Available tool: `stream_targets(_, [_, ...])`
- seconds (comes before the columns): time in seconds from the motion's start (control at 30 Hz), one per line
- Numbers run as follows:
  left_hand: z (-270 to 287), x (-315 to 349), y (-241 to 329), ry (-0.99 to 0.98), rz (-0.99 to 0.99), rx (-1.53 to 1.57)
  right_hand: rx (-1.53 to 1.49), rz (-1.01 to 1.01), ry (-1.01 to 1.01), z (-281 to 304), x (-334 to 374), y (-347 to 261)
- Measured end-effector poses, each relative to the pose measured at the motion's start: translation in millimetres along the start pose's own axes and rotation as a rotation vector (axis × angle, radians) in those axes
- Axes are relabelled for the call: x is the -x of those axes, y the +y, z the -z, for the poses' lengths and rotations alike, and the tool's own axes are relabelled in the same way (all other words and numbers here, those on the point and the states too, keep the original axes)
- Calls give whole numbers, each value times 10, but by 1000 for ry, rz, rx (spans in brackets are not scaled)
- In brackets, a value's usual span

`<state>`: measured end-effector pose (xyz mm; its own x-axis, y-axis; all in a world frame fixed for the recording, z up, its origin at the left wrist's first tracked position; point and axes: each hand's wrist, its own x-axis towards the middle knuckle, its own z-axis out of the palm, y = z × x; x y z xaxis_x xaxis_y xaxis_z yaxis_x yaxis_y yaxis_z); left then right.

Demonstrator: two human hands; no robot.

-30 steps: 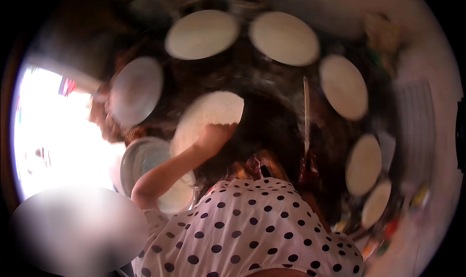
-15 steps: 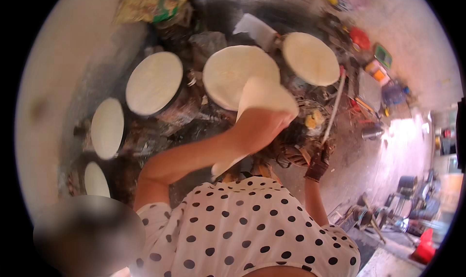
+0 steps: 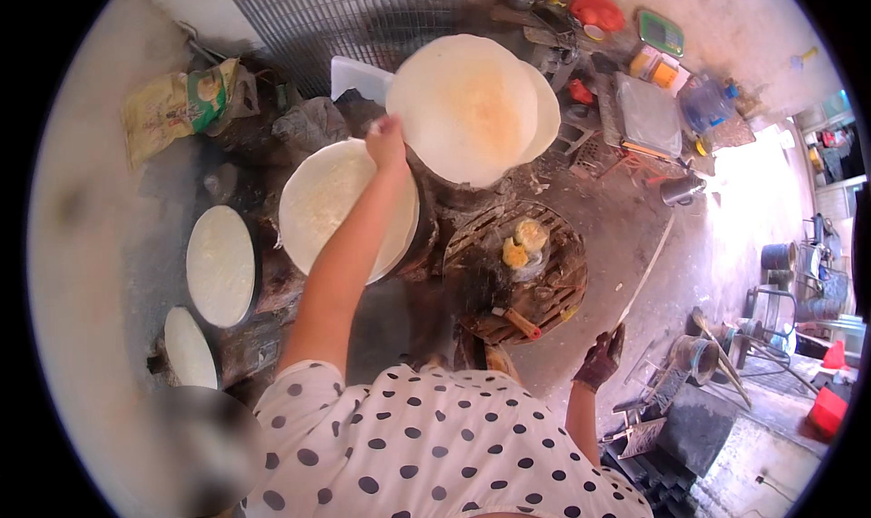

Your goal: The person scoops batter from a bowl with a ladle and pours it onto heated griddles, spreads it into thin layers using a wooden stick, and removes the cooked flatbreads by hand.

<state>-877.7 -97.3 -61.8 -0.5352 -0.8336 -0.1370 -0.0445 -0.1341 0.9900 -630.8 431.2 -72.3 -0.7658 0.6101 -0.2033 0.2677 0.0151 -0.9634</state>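
Observation:
My left hand (image 3: 386,143) reaches forward with bent, slightly blurred fingers pinched at the left edge of a large, thin round flatbread (image 3: 463,110). Its upper face is pale with a browned patch. It covers most of another pale round sheet (image 3: 546,114) at the far right griddle. Beneath my left forearm, another flatbread (image 3: 331,200) lies on a dark round griddle. My right hand (image 3: 601,359), in a dark glove, is closed around the lower end of a long thin stick (image 3: 649,268) that slants up and away to the right.
Two more griddles with pale sheets (image 3: 220,266) (image 3: 190,347) stand at left. A round slatted stand (image 3: 472,255) bears yellowish lumps (image 3: 526,243) and a red-handled tool (image 3: 522,323). A yellow-green bag (image 3: 177,110) and a wire grid (image 3: 354,19) are at the back; a water jug (image 3: 706,103) stands right.
The flatbread draped from my left hand is now spread over the far right griddle. My left arm has stretched forward. The view has shifted right, and my right hand still holds the stick.

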Motion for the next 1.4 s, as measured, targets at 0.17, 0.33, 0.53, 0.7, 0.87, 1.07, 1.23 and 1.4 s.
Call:
stream_targets(0.17, [-545, -78, -745, 111, 328, 158, 63, -191, -36, -43, 126, -26])
stream_targets(0.33, [-857, -219, -901, -4, 385, -47, 161, -34, -44, 274, -81, 52])
stream_targets(0.53, [-547, -249, -1206, 57, 375, -26, 67, -162, -171, -425, 128, -168])
stream_targets(0.7, [-164, -77, -945, -296, 533, -161, 213, 102, -475, -1019, 120, -118])
stream_targets(0.87, [326, 1366, -350, -993, 324, -256, -235, -374, -674, -1864, 316, -712])
stream_targets(1.07, [1517, 3069, -93, -939, 870, -43, 326, 831, -1360, -2135, 626, -681])
stream_targets(1.23, [2604, 3474, 85, -469, 752, -87, 945, 787, -1181, -2396, 673, 24])
stream_targets(1.4, [3352, 3974, 208, -77, 567, -56, 1277, 1310, -1223, -2681, 774, 333])
